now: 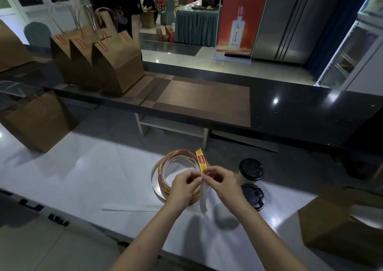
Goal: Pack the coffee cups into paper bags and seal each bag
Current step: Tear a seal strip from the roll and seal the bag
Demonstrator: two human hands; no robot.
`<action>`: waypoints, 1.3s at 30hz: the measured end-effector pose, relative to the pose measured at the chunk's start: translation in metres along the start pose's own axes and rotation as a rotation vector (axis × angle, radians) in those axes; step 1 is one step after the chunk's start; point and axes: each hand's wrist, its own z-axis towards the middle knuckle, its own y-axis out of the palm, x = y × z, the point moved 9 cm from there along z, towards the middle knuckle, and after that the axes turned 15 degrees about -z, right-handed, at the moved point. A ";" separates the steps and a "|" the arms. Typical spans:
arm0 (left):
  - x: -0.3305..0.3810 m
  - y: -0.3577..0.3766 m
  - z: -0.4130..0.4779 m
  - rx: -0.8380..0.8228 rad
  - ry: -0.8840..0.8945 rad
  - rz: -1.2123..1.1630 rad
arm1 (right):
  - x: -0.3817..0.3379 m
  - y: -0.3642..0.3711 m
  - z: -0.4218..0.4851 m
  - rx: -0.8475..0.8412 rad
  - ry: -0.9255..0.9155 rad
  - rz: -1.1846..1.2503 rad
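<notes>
Both bare forearms reach in from the bottom edge and meet over the white counter (83, 167). Left hand (185, 182) and right hand (221, 178) face each other with fingertips almost touching, each pinching the sticker strip (200, 161) between thumb and forefinger. A red-and-yellow label stands up above the pinch, and white backing paper (204, 198) hangs below it. That strip comes off a loose roll (163, 173) lying on the counter just behind the left hand.

Two coffee cups (251, 169) (253, 196) with black lids stand just right of the right hand, one behind the other and close together. Neither is in a bag. One brown right bag (335, 229) sits at the near right edge, and a left bag (39, 121) stands well off to the left.

Farther back, three sealed bags (68, 63) (87, 67) (122, 67) — handles up, red stickers across their tops — stand in a row on the dark counter (300, 109), beside a brown placemat (196, 99). A thin loose strip (128, 209) lies flat on the white counter, left of the forearms.
</notes>
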 end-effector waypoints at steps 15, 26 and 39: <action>0.000 0.002 0.000 -0.065 0.086 0.071 | -0.003 -0.007 -0.003 0.071 -0.137 -0.277; -0.001 0.008 -0.004 -0.079 0.064 0.082 | 0.004 -0.015 -0.006 0.102 -0.030 -0.168; 0.005 0.008 -0.007 -0.057 0.063 0.269 | -0.029 -0.085 -0.004 0.359 -0.098 -0.325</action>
